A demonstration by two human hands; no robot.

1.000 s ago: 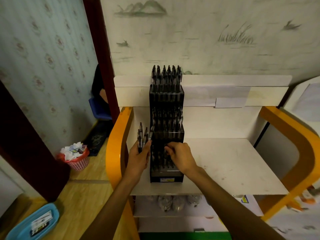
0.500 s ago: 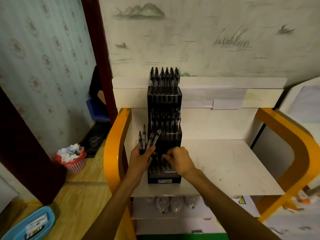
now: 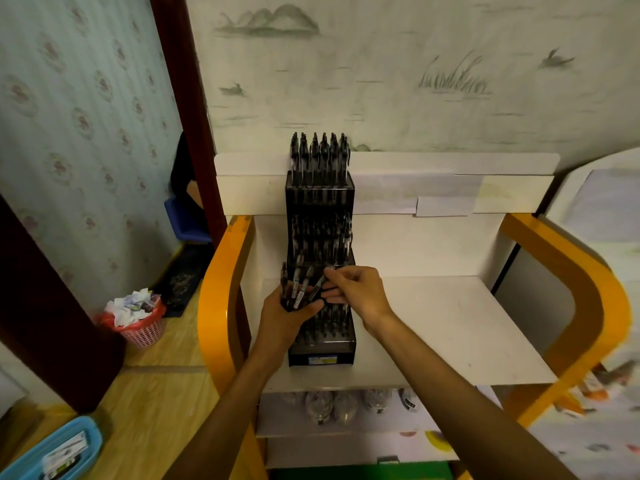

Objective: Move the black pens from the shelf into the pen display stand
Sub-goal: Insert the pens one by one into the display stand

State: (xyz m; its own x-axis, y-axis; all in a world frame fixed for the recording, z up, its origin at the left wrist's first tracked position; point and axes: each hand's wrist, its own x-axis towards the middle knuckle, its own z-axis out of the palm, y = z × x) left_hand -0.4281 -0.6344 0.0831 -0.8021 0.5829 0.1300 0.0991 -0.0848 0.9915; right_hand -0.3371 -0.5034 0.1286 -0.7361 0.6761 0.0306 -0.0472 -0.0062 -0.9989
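1. The left hand [image 3: 284,315] is curled round a fanned bundle of black pens [image 3: 297,289], kept as a ready supply beside the stand; the right hand [image 3: 356,292] pinches one pen's top, apparently drawing it out.
2. Beyond both hands the pen display stand [image 3: 320,237] sits on the shelf [image 3: 450,327], its upper tiers full and the lowest, under the hands, partly filled.

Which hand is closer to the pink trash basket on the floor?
The left hand. It grips pens beside the stand's left edge, on the side of the pink basket. The right hand is farther right, in front of the pen display stand.
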